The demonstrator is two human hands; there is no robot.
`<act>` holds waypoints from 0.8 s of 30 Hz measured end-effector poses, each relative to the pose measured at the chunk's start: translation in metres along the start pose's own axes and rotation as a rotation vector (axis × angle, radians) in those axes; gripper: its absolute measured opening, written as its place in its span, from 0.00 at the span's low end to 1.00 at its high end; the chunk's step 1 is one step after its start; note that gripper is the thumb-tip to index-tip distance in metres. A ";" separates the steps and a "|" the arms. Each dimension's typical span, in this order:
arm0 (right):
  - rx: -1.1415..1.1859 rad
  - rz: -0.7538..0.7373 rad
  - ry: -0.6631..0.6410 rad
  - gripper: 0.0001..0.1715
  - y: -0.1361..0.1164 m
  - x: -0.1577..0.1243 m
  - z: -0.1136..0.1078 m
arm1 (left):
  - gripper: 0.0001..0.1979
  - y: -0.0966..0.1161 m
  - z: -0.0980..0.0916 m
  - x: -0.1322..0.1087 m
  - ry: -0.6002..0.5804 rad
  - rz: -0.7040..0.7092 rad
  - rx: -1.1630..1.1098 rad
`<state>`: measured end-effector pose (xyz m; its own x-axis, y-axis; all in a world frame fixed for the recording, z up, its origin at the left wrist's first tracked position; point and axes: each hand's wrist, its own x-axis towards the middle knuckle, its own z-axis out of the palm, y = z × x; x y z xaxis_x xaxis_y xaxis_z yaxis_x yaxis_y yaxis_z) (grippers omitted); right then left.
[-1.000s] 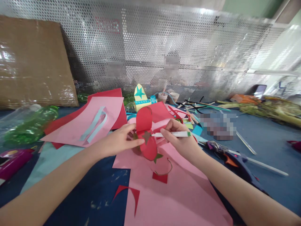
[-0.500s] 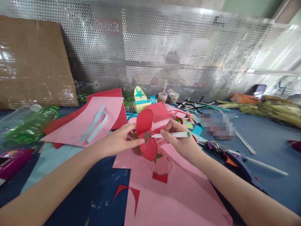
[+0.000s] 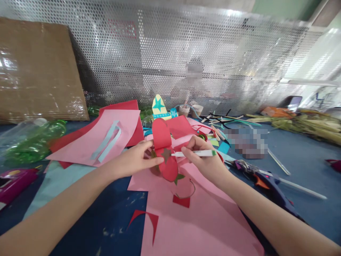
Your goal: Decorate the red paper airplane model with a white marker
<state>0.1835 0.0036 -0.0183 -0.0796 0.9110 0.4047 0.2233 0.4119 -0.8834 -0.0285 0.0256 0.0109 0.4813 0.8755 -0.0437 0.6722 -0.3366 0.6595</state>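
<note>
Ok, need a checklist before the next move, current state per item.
1. Rounded red paper cutout held by left hand: ok, thumb on its front.
2. White marker with a green end gripped in right hand: ok.
3. Marker tip aimed at dark star shape: ok, at its edge. Actual contact: cannot tell.
4. Blue glue gun with an orange trigger clear of right forearm: cannot tell, close in this view.
5. Curved red paper scrap away from both hands: ok.
</note>
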 end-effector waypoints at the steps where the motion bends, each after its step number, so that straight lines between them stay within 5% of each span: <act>1: 0.000 0.004 -0.009 0.16 0.000 0.000 0.000 | 0.25 0.001 0.000 0.000 -0.001 -0.001 0.007; 24: -0.013 0.003 -0.026 0.15 -0.002 0.000 0.001 | 0.26 0.007 -0.001 -0.002 -0.001 -0.074 0.090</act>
<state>0.1826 0.0027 -0.0172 -0.1038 0.9127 0.3952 0.2366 0.4086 -0.8815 -0.0252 0.0220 0.0165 0.4293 0.8986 -0.0906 0.7536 -0.3012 0.5842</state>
